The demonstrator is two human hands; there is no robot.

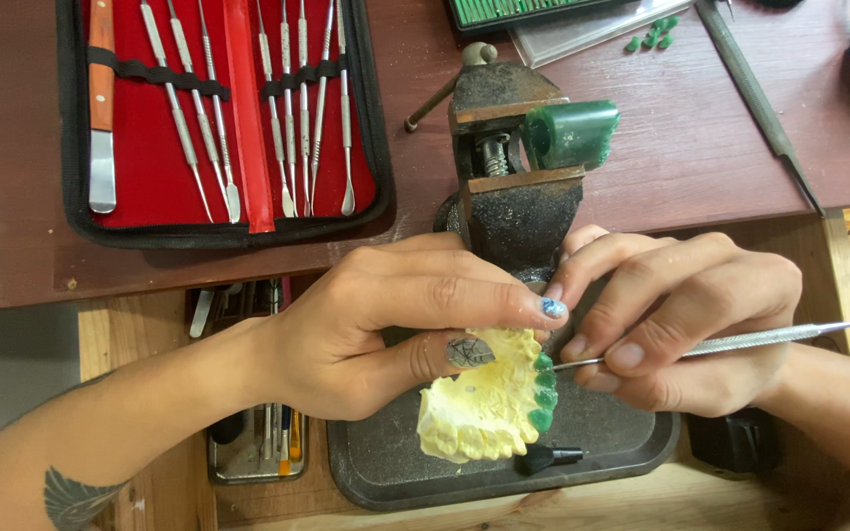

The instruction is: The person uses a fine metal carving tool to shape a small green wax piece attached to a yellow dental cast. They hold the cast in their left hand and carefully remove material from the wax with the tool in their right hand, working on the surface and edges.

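My left hand grips a pale yellow plaster dental cast, thumb on top and forefinger stretched along its upper edge. A row of green wax teeth lines the cast's right edge. My right hand holds a thin metal carving tool like a pen, and its tip touches the green wax. Both hands hover over a dark tray.
A small bench vise clamps a green wax block just behind my hands. An open red-lined case of several metal instruments lies at the back left. A long file and green wax bits lie at the back right.
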